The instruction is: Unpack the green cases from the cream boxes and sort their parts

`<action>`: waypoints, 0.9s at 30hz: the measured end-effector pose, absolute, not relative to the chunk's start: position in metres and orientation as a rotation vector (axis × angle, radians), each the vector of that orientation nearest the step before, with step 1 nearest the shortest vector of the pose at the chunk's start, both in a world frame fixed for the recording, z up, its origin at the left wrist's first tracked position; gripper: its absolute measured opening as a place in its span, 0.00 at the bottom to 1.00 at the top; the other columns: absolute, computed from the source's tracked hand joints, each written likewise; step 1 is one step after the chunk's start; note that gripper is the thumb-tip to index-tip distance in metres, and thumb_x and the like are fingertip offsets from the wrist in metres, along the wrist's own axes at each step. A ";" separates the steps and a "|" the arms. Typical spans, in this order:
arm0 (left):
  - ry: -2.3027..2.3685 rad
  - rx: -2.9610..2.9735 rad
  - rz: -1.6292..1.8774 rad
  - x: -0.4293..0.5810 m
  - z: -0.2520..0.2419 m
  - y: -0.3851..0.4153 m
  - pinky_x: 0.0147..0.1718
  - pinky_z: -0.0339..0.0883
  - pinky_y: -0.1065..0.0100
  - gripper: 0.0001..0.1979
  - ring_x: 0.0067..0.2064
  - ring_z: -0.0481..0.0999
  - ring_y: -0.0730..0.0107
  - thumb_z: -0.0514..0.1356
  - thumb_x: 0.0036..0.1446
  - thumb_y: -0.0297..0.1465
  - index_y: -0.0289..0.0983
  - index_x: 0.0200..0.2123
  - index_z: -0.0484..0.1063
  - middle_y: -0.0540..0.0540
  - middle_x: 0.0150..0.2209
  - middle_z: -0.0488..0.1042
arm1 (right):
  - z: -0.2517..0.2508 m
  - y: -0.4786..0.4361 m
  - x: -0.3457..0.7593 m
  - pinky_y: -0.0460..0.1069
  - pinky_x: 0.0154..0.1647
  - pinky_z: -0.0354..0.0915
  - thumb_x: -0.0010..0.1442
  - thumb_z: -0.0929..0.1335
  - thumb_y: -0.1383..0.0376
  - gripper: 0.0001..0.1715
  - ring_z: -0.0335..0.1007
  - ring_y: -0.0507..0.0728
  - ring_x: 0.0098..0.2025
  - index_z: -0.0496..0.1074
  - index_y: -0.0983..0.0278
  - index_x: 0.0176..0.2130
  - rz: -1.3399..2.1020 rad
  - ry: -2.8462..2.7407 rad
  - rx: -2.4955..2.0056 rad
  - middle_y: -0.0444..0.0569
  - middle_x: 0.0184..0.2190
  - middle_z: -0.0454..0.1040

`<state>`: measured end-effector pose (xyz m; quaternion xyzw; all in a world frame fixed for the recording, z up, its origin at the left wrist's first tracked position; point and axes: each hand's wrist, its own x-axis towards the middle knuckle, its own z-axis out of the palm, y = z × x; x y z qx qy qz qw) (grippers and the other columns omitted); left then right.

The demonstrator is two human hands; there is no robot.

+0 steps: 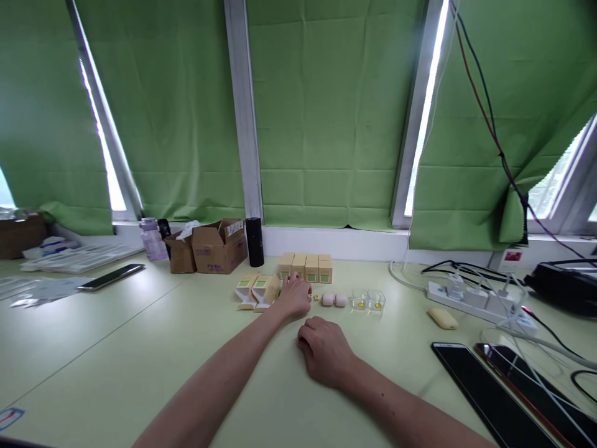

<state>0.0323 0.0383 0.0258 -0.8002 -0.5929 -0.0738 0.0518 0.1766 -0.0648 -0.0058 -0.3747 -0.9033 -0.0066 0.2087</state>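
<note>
My left hand [296, 297] reaches forward with fingers bent down, just in front of a row of small kraft-coloured boxes [312, 271]; what lies under its fingertips is hidden. Left of it stand two opened small cartons [259, 290] with white insides. Tiny yellow pieces [316, 298] lie beside its fingers on the right. Farther right come two pale pink cylinders [334, 300] and two clear cups [368, 301] with yellow centres. Nearer me, my right hand [326, 351] rests on the table in a loose fist, holding nothing that I can see.
At the back left are a brown cardboard box [217, 247], a black cylinder [254, 242] and a purple bottle [153, 239]. A phone [112, 277] lies on the left. On the right are a power strip [480, 303] with cables, a cream oval case [443, 318] and a large phone [489, 392].
</note>
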 end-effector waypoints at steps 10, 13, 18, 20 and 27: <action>-1.787 -2.478 -0.148 0.008 0.040 0.040 0.59 0.56 0.47 0.24 0.63 0.62 0.43 0.63 0.51 0.35 0.42 0.53 0.75 0.38 0.53 0.77 | -0.006 -0.065 0.176 0.51 0.36 0.57 0.65 0.65 0.68 0.07 0.72 0.57 0.41 0.74 0.62 0.37 -0.031 -2.509 -1.037 0.48 0.38 0.78; -1.761 -2.509 -0.094 -0.003 0.046 0.039 0.58 0.57 0.49 0.28 0.62 0.63 0.43 0.65 0.46 0.33 0.41 0.53 0.75 0.37 0.52 0.77 | -0.006 -0.065 0.176 0.51 0.36 0.57 0.65 0.65 0.68 0.07 0.71 0.57 0.41 0.74 0.62 0.37 -0.019 -2.508 -1.045 0.48 0.38 0.78; -1.761 -2.539 -0.039 -0.016 0.052 0.040 0.56 0.59 0.52 0.31 0.60 0.66 0.43 0.65 0.41 0.28 0.41 0.54 0.74 0.37 0.50 0.77 | -0.005 -0.065 0.176 0.51 0.35 0.56 0.66 0.65 0.68 0.07 0.71 0.57 0.41 0.73 0.61 0.37 -0.008 -2.508 -1.046 0.49 0.38 0.78; -1.764 -2.551 -0.022 -0.023 0.054 0.041 0.55 0.60 0.52 0.31 0.59 0.67 0.44 0.64 0.40 0.25 0.41 0.53 0.74 0.38 0.49 0.78 | -0.005 -0.065 0.176 0.51 0.35 0.56 0.66 0.65 0.67 0.07 0.71 0.57 0.41 0.73 0.62 0.37 -0.006 -2.510 -1.042 0.48 0.38 0.78; -1.767 -2.544 -0.048 -0.037 0.054 0.041 0.56 0.59 0.53 0.27 0.59 0.69 0.47 0.64 0.46 0.25 0.41 0.52 0.74 0.40 0.49 0.79 | -0.002 -0.067 0.175 0.50 0.36 0.56 0.66 0.65 0.68 0.07 0.71 0.57 0.41 0.74 0.62 0.38 0.014 -2.513 -1.063 0.49 0.38 0.78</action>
